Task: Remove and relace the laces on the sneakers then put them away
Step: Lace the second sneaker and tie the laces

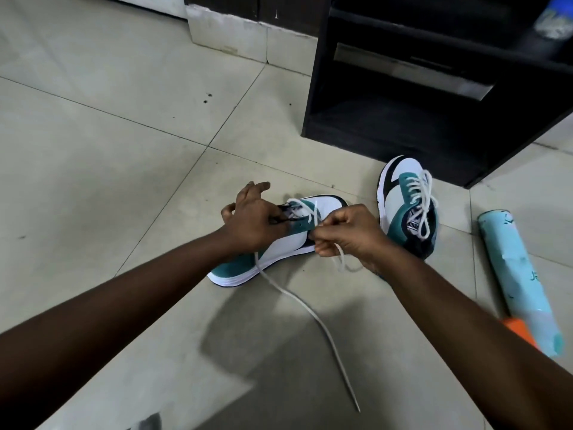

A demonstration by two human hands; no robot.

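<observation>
While the loose lace [310, 311] trails toward the camera on the floor [124, 150], right hand [350, 234] pinching lace, left hand [257, 218] gripping the near sneaker [288, 243], a tug could strip eyelets or drag it into the laced sneaker [409, 206] beyond.
</observation>
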